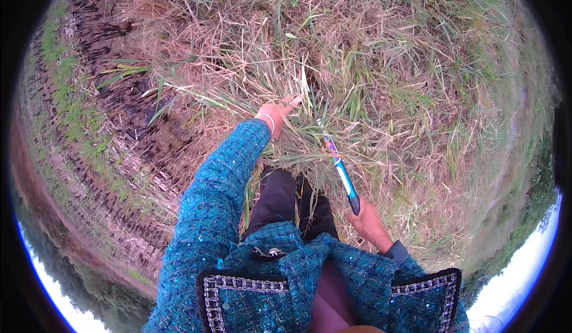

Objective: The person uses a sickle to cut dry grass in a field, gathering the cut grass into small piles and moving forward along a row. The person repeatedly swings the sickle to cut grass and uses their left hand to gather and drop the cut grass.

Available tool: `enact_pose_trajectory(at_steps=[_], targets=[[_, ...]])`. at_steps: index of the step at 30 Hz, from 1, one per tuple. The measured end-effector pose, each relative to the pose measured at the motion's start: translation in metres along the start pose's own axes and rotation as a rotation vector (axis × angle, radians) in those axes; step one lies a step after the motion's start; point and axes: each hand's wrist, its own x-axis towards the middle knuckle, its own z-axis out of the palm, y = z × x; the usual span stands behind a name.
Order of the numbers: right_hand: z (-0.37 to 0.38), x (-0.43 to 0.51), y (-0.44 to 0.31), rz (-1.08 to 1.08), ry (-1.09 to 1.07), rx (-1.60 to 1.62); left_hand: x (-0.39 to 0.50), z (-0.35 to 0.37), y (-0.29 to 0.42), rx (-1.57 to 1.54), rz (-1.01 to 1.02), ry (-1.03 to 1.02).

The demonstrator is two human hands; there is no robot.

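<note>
My left hand [273, 114], with a pale bracelet at the wrist, is closed around a bunch of long grass [304, 131] in front of my legs. Green and dry blades stick out on both sides of the fist. My right hand [370, 225] grips the dark end of a hand tool with a blue tubular handle [344, 176]. A multicoloured band wraps the handle farther up. The tool's far end runs into the grass to the right of my left hand; its head is mostly hidden there, so its kind is unclear.
Matted dry and green grass [402, 64] covers the ground ahead and to the right. On the left lies dark, wet-looking soil with cut stubble [120, 87], then a strip of low green growth [67, 82]. My dark trousers [275, 199] show below the bunch.
</note>
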Motion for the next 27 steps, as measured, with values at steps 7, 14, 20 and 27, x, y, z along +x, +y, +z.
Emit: enact_pose_trajectory(at_steps=[7,14,20,27], targets=[[-0.045,0.004,-0.004,-0.115,0.143,-0.052,-0.002,0.034,0.001,-0.122,-0.117,-0.117],[-0.071,0.115,0.059,-0.34,0.508,0.086,-0.023,0.028,0.014,-0.122,-0.383,0.152],[-0.011,-0.181,0.246,0.402,0.23,0.756,-0.043,-0.067,0.114,-0.652,-0.38,0.433],[0.003,-0.339,0.22,0.229,0.771,0.693,0.012,-0.129,0.419,-1.337,-0.088,0.387]])
